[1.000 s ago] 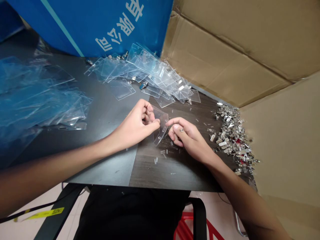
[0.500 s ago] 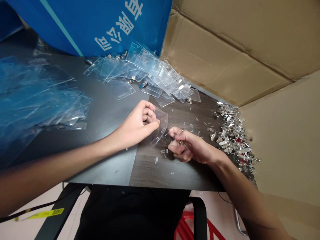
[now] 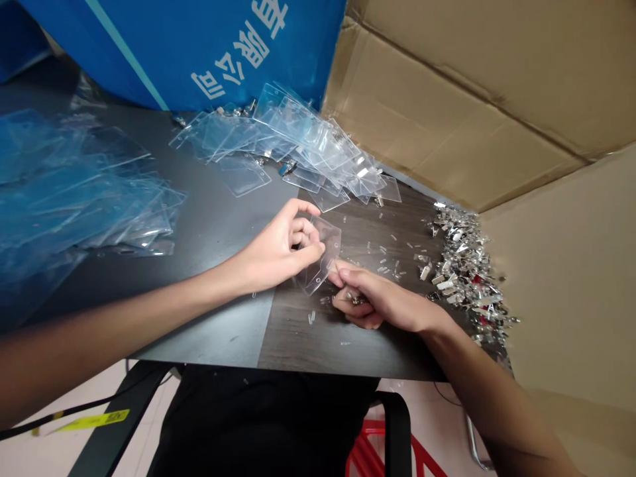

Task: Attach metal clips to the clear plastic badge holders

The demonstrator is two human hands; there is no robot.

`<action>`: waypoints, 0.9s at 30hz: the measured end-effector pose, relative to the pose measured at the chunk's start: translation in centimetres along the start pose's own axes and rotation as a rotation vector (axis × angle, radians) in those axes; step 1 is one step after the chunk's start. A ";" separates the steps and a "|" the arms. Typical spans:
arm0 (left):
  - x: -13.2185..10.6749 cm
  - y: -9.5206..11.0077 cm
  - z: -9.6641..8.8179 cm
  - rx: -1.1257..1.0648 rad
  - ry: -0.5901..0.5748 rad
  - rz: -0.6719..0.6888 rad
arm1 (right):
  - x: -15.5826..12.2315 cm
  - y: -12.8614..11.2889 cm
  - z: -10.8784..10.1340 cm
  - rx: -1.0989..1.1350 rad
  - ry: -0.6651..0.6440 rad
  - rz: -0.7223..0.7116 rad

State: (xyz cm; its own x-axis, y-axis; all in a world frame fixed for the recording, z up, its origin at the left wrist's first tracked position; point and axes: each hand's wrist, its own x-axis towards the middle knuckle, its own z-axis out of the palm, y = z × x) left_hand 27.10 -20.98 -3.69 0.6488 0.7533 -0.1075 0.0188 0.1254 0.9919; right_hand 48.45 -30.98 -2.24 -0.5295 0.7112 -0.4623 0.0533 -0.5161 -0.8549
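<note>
Moved: right hand (image 3: 382,306) — shifted toward the clear plastic badge holder (image 3: 325,255), index finger now at its lower edge
Left grip: closed — left hand (image 3: 275,253) pinches the holder's upper part
Right grip: closed on a small metal piece (image 3: 358,300)
Holder: between both hands, tilted, over the dark tabletop (image 3: 318,348)
Right of hands: heap of metal clips (image 3: 462,278)
Beyond hands: pile of clear holders (image 3: 298,136)

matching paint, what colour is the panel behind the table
The panel is blue, white lettering; head view.
</note>
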 end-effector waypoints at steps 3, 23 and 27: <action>-0.1 0.0 0.0 -0.014 -0.017 -0.001 | 0.0 0.0 0.2 0.007 0.032 -0.092; -0.1 0.4 0.4 -0.207 0.030 -0.062 | 0.7 0.1 -0.3 -0.264 0.512 -0.428; -0.2 0.2 0.3 -0.179 0.032 -0.044 | 0.7 0.1 -0.4 -0.247 0.476 -0.427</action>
State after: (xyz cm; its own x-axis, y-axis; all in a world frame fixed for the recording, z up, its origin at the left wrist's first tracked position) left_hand 27.25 -21.31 -3.44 0.6259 0.7642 -0.1556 -0.0910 0.2697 0.9586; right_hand 48.43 -30.34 -2.76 -0.1204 0.9897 -0.0779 0.1437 -0.0602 -0.9878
